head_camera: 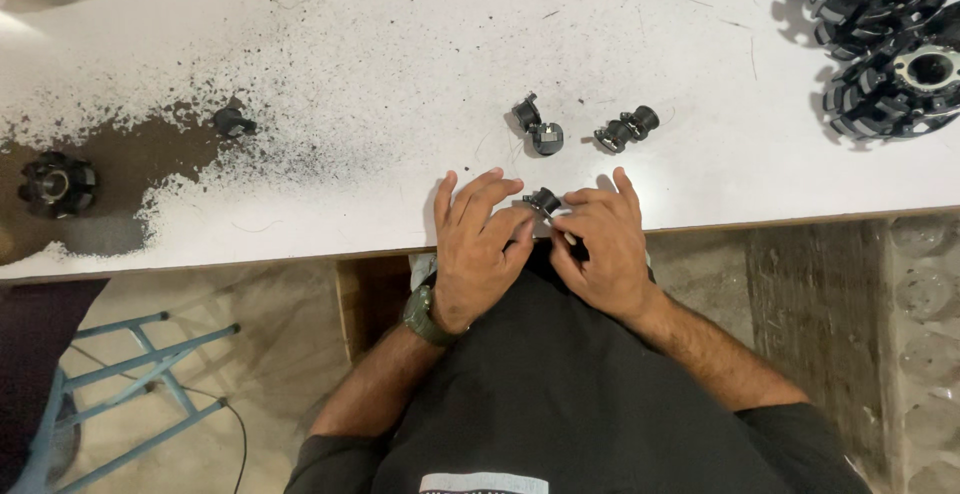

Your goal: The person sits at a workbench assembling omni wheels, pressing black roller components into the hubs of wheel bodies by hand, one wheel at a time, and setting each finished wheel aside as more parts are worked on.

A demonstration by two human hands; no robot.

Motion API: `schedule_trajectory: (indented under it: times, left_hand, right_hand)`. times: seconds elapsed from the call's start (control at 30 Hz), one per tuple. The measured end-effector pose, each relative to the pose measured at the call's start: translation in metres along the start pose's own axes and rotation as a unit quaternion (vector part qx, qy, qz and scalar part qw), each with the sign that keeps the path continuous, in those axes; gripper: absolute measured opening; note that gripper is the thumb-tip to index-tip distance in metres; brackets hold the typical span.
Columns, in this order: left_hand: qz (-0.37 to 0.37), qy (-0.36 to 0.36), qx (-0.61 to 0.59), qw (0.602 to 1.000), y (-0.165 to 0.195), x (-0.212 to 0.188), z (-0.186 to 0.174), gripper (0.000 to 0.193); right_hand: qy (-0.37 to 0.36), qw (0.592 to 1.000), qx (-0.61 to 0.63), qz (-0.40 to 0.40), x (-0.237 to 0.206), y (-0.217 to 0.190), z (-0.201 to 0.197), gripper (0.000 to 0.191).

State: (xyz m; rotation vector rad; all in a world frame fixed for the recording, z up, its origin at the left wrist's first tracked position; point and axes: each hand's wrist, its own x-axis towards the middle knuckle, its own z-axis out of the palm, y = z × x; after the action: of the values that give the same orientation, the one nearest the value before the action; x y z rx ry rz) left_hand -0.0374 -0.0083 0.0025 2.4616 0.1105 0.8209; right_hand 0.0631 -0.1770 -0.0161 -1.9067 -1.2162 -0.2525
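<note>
Small black part point(543, 199) sits at the near edge of the white table point(400, 54), pinched between left hand point(478, 244) and right hand point(600, 249), fingers curled around it; 2 similar parts point(585, 129) lie just beyond.

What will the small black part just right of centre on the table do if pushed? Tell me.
The part looks like rigid moulded plastic, so it is probably stiff and light. Its rounded ends suggest that it may roll a little. It lies on its side on the smooth white table, so it would likely slide easily.
</note>
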Motion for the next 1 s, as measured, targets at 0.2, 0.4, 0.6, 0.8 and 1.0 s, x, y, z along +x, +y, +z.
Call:
schedule_trajectory:
  times: [0.2, 0.4, 0.6, 0.8, 1.0]
  left_hand:
    - [0.046, -0.03, 0.03, 0.998, -0.005, -0.0008, -0.001, 0.015]
    - [0.086, 0.013, 0.045, 0.995, -0.0029, -0.0014, 0.0021, 0.015]
    - [-0.009, -0.022, 0.005, 1.0, -0.0033, 0.0019, 0.0015, 0.011]
    - [-0.044, -0.037, 0.009, 0.998, -0.0008, 0.0014, -0.0005, 0.011]
    - [-0.042, -0.029, 0.003, 0.999, -0.0032, -0.0003, 0.0048, 0.011]
  right_hand:
    - [0.009, 1.0, -0.01, -0.005, 0.001, -0.0021, 0.0022, 0.03]
    - [0.004, 1.0, -0.006, -0.009, 0.0023, -0.0033, 0.0008, 0.029]
    - [0.004, 1.0, -0.014, -0.01, 0.0018, -0.0048, 0.0015, 0.029]
    - [0.022, 0.999, -0.025, -0.025, -0.0004, -0.0022, 0.0056, 0.029]
    - [0.017, 0.997, 0.043, -0.069, -0.007, 0.0048, 0.0086, 0.033]
